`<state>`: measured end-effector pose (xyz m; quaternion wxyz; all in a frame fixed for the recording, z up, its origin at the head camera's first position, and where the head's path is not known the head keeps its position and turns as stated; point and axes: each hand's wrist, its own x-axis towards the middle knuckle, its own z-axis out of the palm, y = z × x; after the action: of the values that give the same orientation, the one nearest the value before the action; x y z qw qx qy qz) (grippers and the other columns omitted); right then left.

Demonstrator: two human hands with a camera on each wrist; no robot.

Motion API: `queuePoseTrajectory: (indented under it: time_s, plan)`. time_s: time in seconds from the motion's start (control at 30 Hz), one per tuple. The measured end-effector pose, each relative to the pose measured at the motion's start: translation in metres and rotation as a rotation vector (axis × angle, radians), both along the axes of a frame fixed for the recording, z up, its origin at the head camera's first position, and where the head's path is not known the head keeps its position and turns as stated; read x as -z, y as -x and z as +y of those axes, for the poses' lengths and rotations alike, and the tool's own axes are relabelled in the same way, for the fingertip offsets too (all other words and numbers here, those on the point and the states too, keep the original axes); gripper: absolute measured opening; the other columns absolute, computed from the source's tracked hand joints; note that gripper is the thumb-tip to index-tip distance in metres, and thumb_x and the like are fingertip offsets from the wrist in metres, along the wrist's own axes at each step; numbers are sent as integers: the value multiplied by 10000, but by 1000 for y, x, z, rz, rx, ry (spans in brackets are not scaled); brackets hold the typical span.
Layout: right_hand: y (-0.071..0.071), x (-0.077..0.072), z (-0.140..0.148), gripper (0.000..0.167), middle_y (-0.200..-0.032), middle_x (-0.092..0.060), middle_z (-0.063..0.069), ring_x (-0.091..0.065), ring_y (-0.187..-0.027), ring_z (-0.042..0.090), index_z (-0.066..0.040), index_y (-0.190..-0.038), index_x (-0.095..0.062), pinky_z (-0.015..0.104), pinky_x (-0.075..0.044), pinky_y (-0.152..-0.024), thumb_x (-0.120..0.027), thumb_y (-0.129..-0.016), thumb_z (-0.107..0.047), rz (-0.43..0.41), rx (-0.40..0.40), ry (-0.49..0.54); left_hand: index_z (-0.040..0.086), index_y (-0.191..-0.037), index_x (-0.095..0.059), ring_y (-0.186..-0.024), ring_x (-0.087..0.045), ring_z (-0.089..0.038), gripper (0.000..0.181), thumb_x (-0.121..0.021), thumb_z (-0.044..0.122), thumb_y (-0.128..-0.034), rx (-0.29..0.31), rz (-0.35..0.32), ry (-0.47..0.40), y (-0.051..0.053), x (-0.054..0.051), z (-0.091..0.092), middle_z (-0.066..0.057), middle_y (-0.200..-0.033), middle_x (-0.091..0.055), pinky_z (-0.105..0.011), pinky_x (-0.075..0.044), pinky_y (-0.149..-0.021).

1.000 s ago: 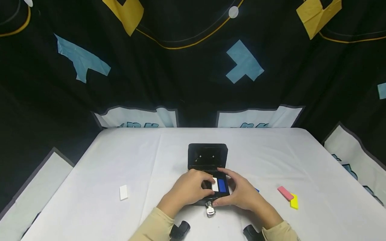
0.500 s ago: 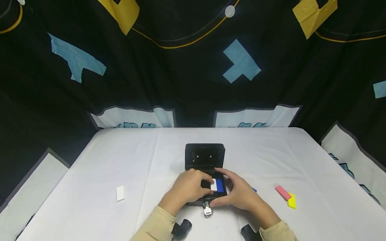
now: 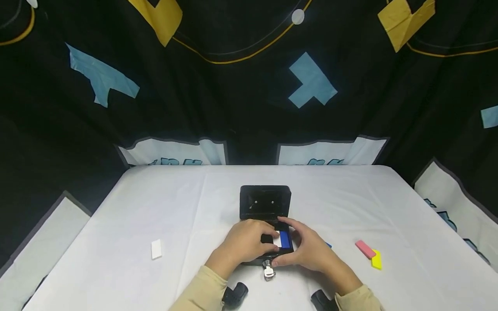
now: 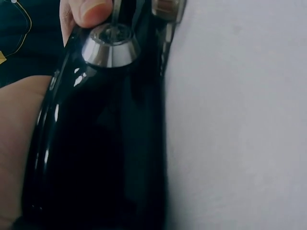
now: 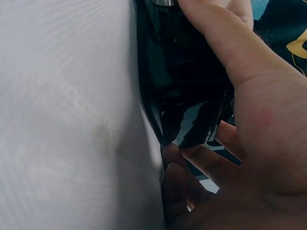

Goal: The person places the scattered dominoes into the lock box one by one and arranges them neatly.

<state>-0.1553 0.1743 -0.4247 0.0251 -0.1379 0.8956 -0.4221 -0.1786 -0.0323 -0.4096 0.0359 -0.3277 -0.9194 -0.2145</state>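
A small black lockbox lies on the table with its lid (image 3: 265, 202) raised. Inside, a flat white block (image 3: 276, 242) sits beside a blue block (image 3: 285, 239). My left hand (image 3: 242, 242) reaches over the box's left part, pinching the white block between thumb and fingers and covering part of it. From the right, my right hand (image 3: 313, 249) grips the box, thumb at the front and fingers round the side, as the right wrist view also shows on the black wall (image 5: 187, 72). A key (image 3: 269, 271) hangs from the front lock; the left wrist view shows its silver lock cylinder (image 4: 110, 51).
Another white block (image 3: 156, 249) lies off to the left. At the right a pink block (image 3: 365, 249) touches a yellow block (image 3: 376, 260). A blue piece (image 3: 328, 245) is mostly hidden behind my right hand. White cloth covers the table; a dark patterned curtain (image 3: 233, 99) hangs behind.
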Motion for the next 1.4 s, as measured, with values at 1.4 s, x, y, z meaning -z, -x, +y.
queuePoseTrajectory:
  time_s: [1.4]
  plan:
    - [-1,-6,-4,1080,-1350,-593,105,-580,-1134,262,-270,-1460,-526,600,-462,-983,-993,-508,-478,-18,41,-58,138,-1222,-699,-1015,-622,-266,735,-986,289,-562,-449,-409,-42,-30,-35,-235,-47,-1160,-682,-474,-547,-800]
